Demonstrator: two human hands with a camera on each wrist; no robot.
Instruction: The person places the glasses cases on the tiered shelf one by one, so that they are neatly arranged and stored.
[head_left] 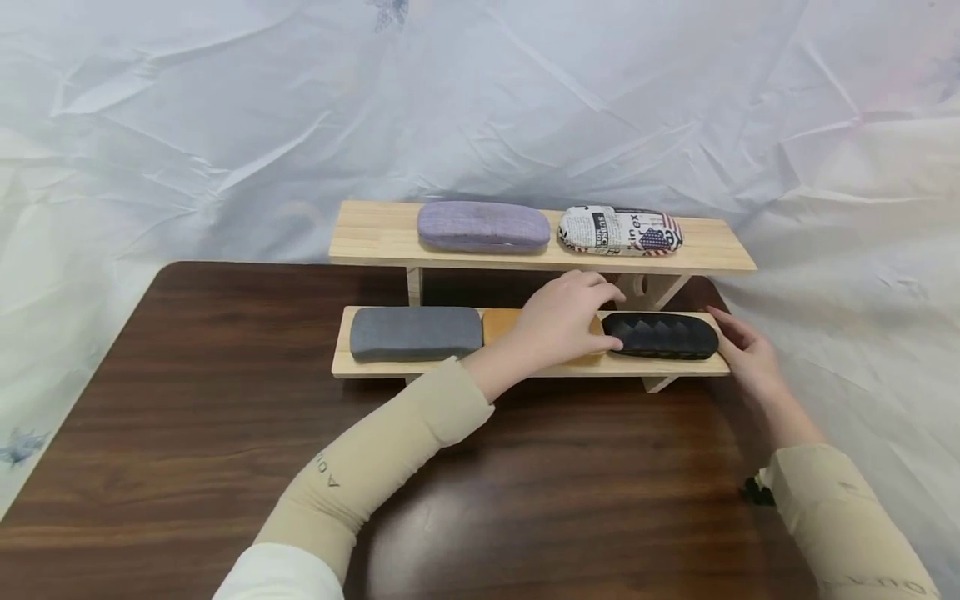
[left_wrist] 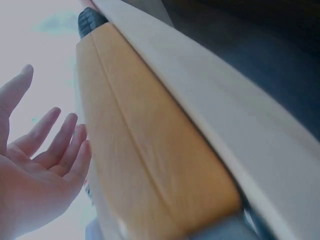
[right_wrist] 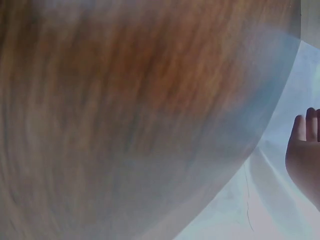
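Note:
Above an orange glasses case (left_wrist: 140, 130) hovers my left hand (head_left: 558, 321), its fingers spread and relaxed, with the thumb tip at the left end of a black glasses case (head_left: 663, 336). In the left wrist view, the palm and loosely bent fingers show beside the orange case and hold nothing. At the right end of the lower wooden shelf (head_left: 343, 354), my right hand (head_left: 753, 362) has its fingers extended by the end of the black case. Left of the orange case lies a grey glasses case (head_left: 416, 333).
On the upper wooden shelf (head_left: 375, 232) lie a purple glasses case (head_left: 483, 225) and a newspaper-print glasses case (head_left: 618, 232). The rack stands at the back of a dark brown wooden table (head_left: 202, 417). White crinkled sheeting (head_left: 262, 100) hangs behind and along the sides.

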